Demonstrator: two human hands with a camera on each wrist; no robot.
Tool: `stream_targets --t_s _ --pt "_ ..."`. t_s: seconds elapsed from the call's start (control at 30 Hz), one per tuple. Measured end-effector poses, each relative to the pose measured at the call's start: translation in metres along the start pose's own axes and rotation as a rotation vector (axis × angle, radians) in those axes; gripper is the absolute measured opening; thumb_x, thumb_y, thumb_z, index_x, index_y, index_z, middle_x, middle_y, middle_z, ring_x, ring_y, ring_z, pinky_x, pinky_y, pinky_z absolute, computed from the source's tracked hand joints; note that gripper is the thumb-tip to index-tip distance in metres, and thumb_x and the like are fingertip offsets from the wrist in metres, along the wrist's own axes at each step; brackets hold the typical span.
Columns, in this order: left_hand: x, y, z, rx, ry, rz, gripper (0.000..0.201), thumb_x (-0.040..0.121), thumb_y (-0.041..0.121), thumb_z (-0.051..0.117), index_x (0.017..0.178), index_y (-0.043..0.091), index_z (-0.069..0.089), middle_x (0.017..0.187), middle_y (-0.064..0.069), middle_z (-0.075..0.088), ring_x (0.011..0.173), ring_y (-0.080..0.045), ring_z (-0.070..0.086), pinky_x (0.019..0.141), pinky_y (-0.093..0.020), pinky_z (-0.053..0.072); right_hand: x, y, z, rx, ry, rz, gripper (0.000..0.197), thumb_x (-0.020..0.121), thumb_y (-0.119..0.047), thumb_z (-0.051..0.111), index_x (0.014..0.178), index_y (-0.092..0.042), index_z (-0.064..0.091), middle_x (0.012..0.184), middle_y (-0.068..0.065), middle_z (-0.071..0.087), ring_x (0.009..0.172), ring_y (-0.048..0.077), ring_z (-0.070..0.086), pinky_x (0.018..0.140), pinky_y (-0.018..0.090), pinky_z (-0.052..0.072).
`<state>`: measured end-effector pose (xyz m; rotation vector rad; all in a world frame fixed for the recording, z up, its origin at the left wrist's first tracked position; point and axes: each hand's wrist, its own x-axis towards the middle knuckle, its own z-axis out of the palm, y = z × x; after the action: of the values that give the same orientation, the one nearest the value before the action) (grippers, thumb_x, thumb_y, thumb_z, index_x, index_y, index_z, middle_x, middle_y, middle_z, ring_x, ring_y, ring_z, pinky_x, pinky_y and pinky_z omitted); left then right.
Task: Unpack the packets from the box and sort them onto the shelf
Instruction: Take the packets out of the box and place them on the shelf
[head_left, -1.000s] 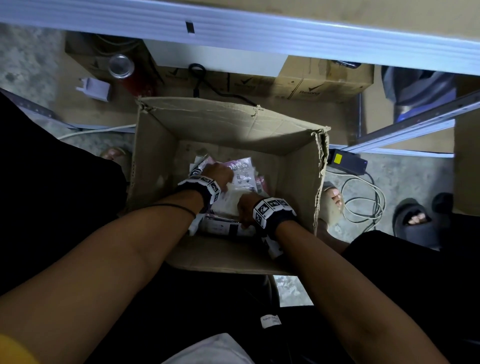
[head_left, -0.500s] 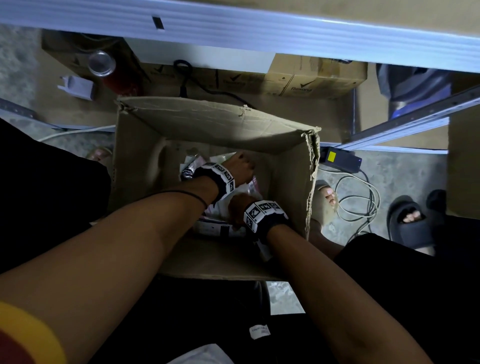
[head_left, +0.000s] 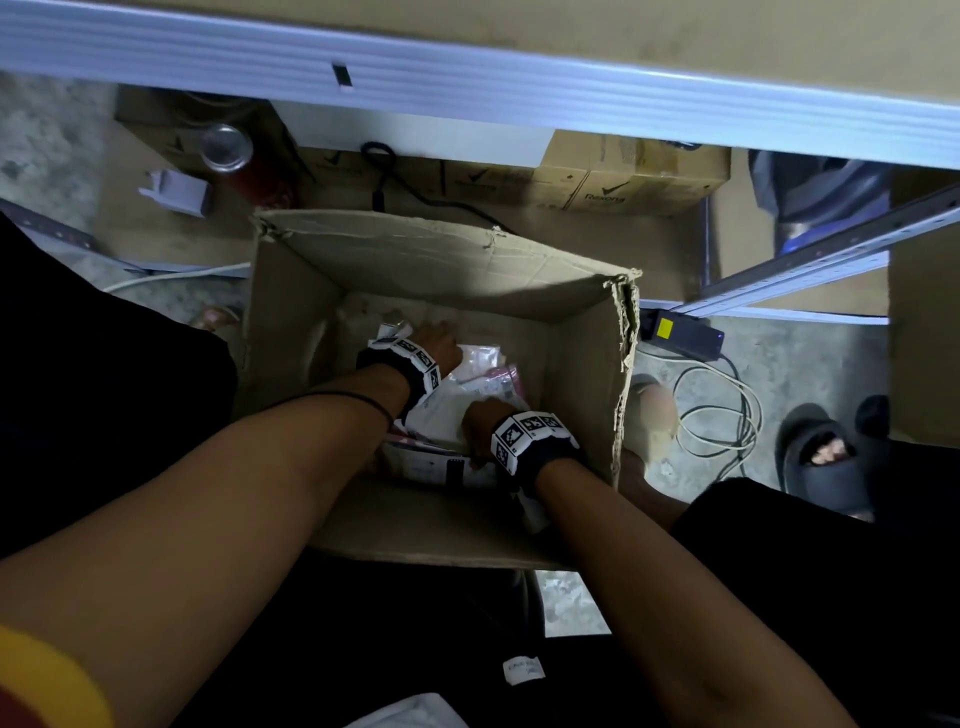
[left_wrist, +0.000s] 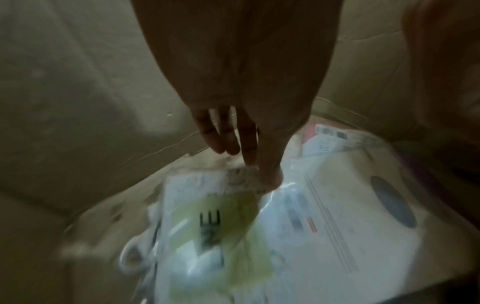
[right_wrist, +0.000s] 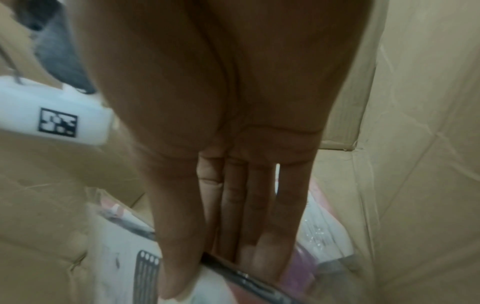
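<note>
Both hands deep in box (head_left: 587, 364); packets (head_left: 470, 395) heaped on box floor; left hand (left_wrist: 239, 115) fingers straight, tips touching clear packet (left_wrist: 221, 222); right hand (right_wrist: 233, 185) fingers straight, pressed together, sliding among packets; shelf (head_left: 519, 88) above.

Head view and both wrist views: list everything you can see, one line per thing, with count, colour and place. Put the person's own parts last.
cardboard box: one, brown, open, on the floor in front of the person
packets: several, count unclear, white, clear and pink, piled inside the box
shelf rail: one, white, across the top
closed cartons: at least two, brown, under the shelf
can: one, silver top, upper left
power adapter: one, black with yellow label, right of the box
cable: one, pale, coiled on the floor
left hand: fingers straight, touching a packet
right hand: fingers straight, among the packets
</note>
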<state>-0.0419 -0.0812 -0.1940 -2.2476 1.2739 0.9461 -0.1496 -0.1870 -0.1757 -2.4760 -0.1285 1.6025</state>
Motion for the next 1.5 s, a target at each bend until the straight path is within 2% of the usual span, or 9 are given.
stream_targets --t_s 0.17,0.37,0.47,0.63,0.77,0.87,0.97,1.27,1.5 --pt "-0.027 -0.017 -0.004 -0.233 -0.098 -0.127 0.037 0.080 0.013 0.077 0.115 0.005 0.067 0.126 -0.015 0.065 0.113 -0.030 0.065 0.090 -0.036 0.051 -0.009 -0.006 -0.013 0.020 0.065 -0.002 0.051 0.088 -0.018 0.070 0.135 -0.006 0.054 0.140 0.015 0.053 0.129 0.031 0.052 0.105 0.039 0.045" --pt "-0.065 -0.033 -0.026 -0.392 -0.075 -0.194 0.038 0.075 0.008 0.080 0.109 0.000 0.067 0.123 -0.023 0.064 0.109 -0.038 0.066 0.092 -0.047 0.055 -0.031 -0.020 -0.035 -0.094 0.162 -0.022 0.050 0.082 -0.014 0.076 0.127 -0.001 0.060 0.130 0.018 0.059 0.122 0.034 0.056 0.099 0.042 0.047" --pt "-0.091 -0.034 -0.041 -0.375 0.022 -0.213 0.022 0.071 0.011 0.083 0.085 0.010 0.066 0.109 -0.019 0.069 0.098 -0.036 0.068 0.081 -0.041 0.057 -0.044 -0.023 -0.043 -0.124 0.257 -0.027 0.039 0.084 -0.012 0.071 0.120 -0.002 0.062 0.124 0.020 0.061 0.116 0.035 0.061 0.094 0.040 0.052" --pt "-0.129 -0.034 -0.066 -0.353 0.206 -0.249 0.024 0.081 0.016 0.074 0.104 0.008 0.071 0.111 -0.018 0.067 0.102 -0.038 0.066 0.075 -0.037 0.050 -0.073 -0.032 -0.068 -0.167 0.343 -0.036 0.040 0.081 -0.016 0.076 0.117 -0.003 0.066 0.124 0.020 0.063 0.116 0.034 0.061 0.095 0.035 0.050" --pt "-0.168 -0.030 -0.103 -0.405 0.234 -0.244 0.004 0.075 0.002 0.072 0.076 0.005 0.068 0.097 -0.021 0.072 0.090 -0.038 0.069 0.077 -0.042 0.058 -0.103 -0.038 -0.090 -0.185 0.396 0.017 0.045 0.079 -0.017 0.078 0.121 -0.007 0.065 0.126 0.019 0.062 0.115 0.035 0.061 0.091 0.036 0.050" --pt "-0.196 -0.027 -0.127 -0.361 0.312 -0.243 0.007 0.075 -0.003 0.061 0.077 -0.006 0.067 0.097 -0.026 0.071 0.095 -0.043 0.067 0.078 -0.047 0.057 -0.130 -0.045 -0.104 -0.209 0.458 0.025 0.043 0.081 -0.016 0.077 0.120 -0.005 0.064 0.125 0.020 0.062 0.114 0.035 0.061 0.093 0.037 0.051" --pt "-0.226 -0.026 -0.150 -0.336 0.383 -0.262 0.012 0.073 -0.004 0.063 0.064 0.004 0.062 0.092 -0.022 0.072 0.089 -0.040 0.070 0.077 -0.046 0.060 -0.161 -0.051 -0.117 -0.218 0.547 0.044 0.042 0.083 -0.018 0.074 0.121 -0.004 0.062 0.123 0.020 0.063 0.113 0.035 0.062 0.087 0.033 0.049" --pt "-0.321 -0.033 -0.208 -0.528 0.706 -0.274 0.019 0.075 0.006 0.081 0.091 -0.001 0.072 0.101 -0.015 0.075 0.097 -0.031 0.071 0.089 -0.041 0.056 -0.266 -0.071 -0.154 -0.291 0.786 0.006 0.033 0.085 -0.018 0.070 0.116 -0.009 0.064 0.120 0.011 0.066 0.113 0.030 0.060 0.093 0.036 0.048" --pt "-0.377 -0.049 -0.250 -0.587 0.839 -0.248 0.017 0.077 0.023 0.085 0.083 0.012 0.074 0.082 0.000 0.071 0.077 -0.015 0.063 0.060 -0.019 0.044 -0.350 -0.067 -0.183 -0.209 0.961 -0.087 0.024 0.085 -0.017 0.071 0.108 -0.009 0.066 0.109 0.008 0.068 0.098 0.024 0.061 0.084 0.028 0.045"
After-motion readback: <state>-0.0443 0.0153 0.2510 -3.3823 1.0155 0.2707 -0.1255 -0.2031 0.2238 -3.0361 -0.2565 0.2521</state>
